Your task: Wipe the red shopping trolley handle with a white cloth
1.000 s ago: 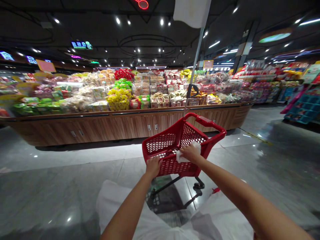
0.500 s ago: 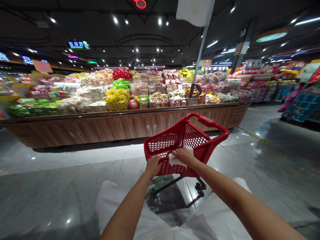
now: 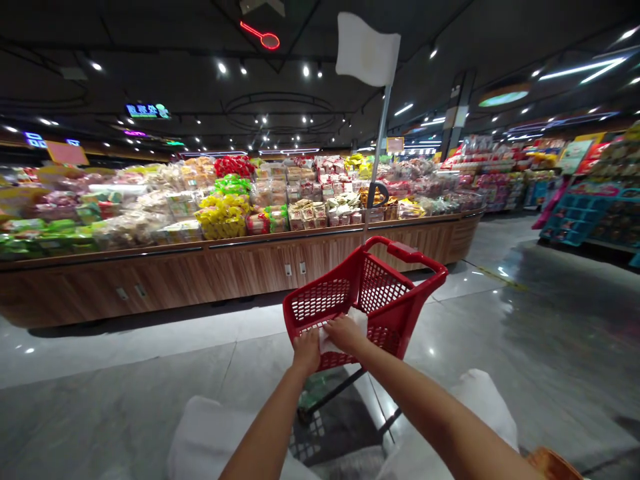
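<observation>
A red plastic shopping cart (image 3: 384,283) stands in front of me on dark wheeled legs, its near side toward me. My left hand (image 3: 307,350) is closed over the top rim at the cart's near left corner. Just to its right, my right hand (image 3: 346,333) presses a white cloth (image 3: 358,319) onto the same rim, with the fingers curled over it. The two hands are almost touching. Part of the cloth is hidden under the right hand. A white flag (image 3: 367,50) on a pole rises behind the cart.
Beyond the cart runs a long wooden display counter (image 3: 250,267) piled with packaged snacks (image 3: 225,215). Blue racks (image 3: 570,213) stand at the right. Grey tiled floor (image 3: 150,393) surrounds the cart, and my white-clothed knees (image 3: 483,407) flank its near side.
My right hand has slid left along the rim with the cloth, closing up to my left hand. The left hand stays on the corner. The head view has shifted slightly.
</observation>
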The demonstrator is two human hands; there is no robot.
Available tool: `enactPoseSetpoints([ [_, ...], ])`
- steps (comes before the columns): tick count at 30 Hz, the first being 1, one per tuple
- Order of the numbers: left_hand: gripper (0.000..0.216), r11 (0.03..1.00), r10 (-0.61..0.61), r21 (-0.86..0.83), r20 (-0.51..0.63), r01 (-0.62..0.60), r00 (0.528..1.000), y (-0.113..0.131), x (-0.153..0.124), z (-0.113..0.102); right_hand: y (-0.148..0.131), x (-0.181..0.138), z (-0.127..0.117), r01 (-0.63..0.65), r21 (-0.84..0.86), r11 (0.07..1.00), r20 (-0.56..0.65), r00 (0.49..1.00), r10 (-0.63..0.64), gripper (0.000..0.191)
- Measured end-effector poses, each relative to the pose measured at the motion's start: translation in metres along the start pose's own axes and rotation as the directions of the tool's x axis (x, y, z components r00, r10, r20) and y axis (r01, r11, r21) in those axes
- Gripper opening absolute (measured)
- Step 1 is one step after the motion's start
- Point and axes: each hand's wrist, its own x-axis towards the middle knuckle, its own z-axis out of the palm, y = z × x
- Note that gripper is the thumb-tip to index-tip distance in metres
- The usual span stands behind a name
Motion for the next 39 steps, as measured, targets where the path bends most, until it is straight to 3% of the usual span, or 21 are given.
enactPoseSetpoints([
  [3,0.036,0.998,0.052,-0.036,-0.021,-0.053,0.998,-0.002,-0.002,-0.004,0.014,-0.009,0.001,0.008,-0.005,1.0,-0.01,1.0,-0.008,0.02],
  [9,0.033,0.997,0.056,-0.048,-0.034,-0.058,0.998,-0.004,-0.004,-0.008,0.127,-0.081,-0.04,-0.072,-0.192,0.979,0.029,0.996,0.079,0.017],
  [12,0.035,0.999,0.033,-0.003,-0.016,-0.033,0.999,0.0,-0.001,-0.006,0.162,-0.102,-0.057,-0.122,-0.29,0.949,0.005,0.992,0.129,0.016],
  [15,0.039,1.0,0.011,0.027,-0.024,-0.011,1.0,0.007,0.0,-0.003,0.146,-0.094,-0.05,-0.125,-0.275,0.953,0.025,0.99,0.138,0.017],
  [18,0.04,0.999,-0.002,0.036,-0.014,0.002,1.0,0.013,0.0,-0.001,0.092,-0.065,-0.024,-0.076,-0.179,0.981,0.043,0.995,0.085,0.02],
  [20,0.038,0.999,-0.012,0.039,-0.01,0.012,1.0,0.014,0.001,-0.002,0.053,-0.046,-0.008,-0.048,-0.124,0.991,-0.008,0.999,0.047,0.026],
  [23,0.037,0.999,-0.035,0.033,-0.016,0.036,0.999,0.008,0.002,-0.003,0.02,-0.027,0.003,-0.064,-0.06,0.996,-0.051,0.997,0.061,0.028],
  [25,0.036,0.999,-0.04,0.026,-0.017,0.041,0.999,0.001,0.002,-0.004,0.022,-0.025,-0.001,-0.005,-0.007,1.0,-0.028,1.0,0.005,0.033],
  [28,0.034,1.0,-0.012,0.006,-0.023,0.013,1.0,-0.008,0.0,-0.005,0.051,-0.034,-0.017,0.048,0.008,0.999,0.011,0.999,-0.048,0.037],
  [31,0.034,1.0,0.008,-0.008,-0.035,-0.009,0.999,-0.009,-0.002,-0.006,0.085,-0.051,-0.033,-0.077,-0.109,0.991,0.078,0.993,0.086,0.028],
  [33,0.036,1.0,0.001,0.0,-0.027,-0.001,1.0,-0.005,-0.003,-0.005,0.093,-0.059,-0.038,-0.132,-0.171,0.977,0.107,0.983,0.151,0.027],
  [36,0.037,0.999,-0.029,0.019,-0.013,0.03,0.999,0.004,-0.004,-0.005,0.075,-0.056,-0.034,-0.128,-0.173,0.977,0.098,0.984,0.147,0.028],
  [39,0.039,0.999,-0.045,0.022,-0.004,0.045,0.999,0.01,-0.005,-0.006,0.033,-0.036,-0.018,-0.07,-0.123,0.99,0.074,0.994,0.08,0.028],
])
